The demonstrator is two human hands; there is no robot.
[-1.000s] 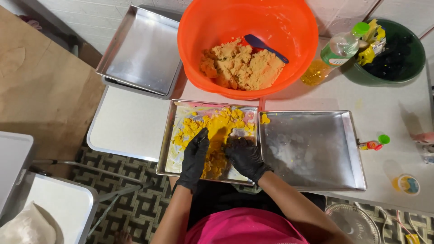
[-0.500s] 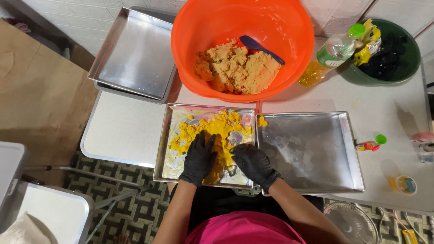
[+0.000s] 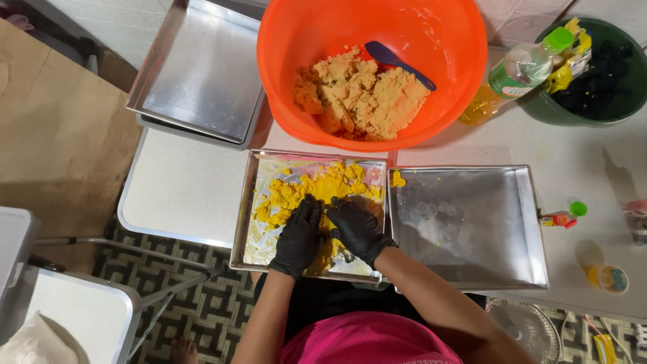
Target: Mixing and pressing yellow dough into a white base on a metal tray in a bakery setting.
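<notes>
- In the small steel tray (image 3: pixel 246 222) at the near edge of the counter (image 3: pixel 182 195), the yellow dough (image 3: pixel 310 192) is being pressed by 2 black-gloved hands.
- Vs. 1 s ago: the left hand (image 3: pixel 298 232) was flatter and set further left; it is now drawn in beside the right hand (image 3: pixel 357 229), the 2 nearly touching over the dough's near part.
- Vs. 0.5 s ago: little change in hand position; the fingers are seen curled a bit more into the mass.
- Judged from this: the dough is being gathered and worked toward the tray's middle, not spread out; the tray's left strip is left mostly bare w/ a pale smear.
- Left grip: fingers spread, palm down, pressed onto the dough; nothing is closed around.
- Right grip: fingers bent, half-closed, digging into the dough; whether a lump is enclosed cannot be told, as the palm side is hidden.
- Dough location: upper and middle part of the small tray, w/ 1 stray crumb (image 3: pixel 398 180) lying on the larger empty tray (image 3: pixel 472 229) just to the right.
- Behind the trays: an orange bowl (image 3: pixel 465 81) holding tan dough (image 3: pixel 364 94) and a blue spatula (image 3: pixel 399 62); untouched by either hand.
</notes>
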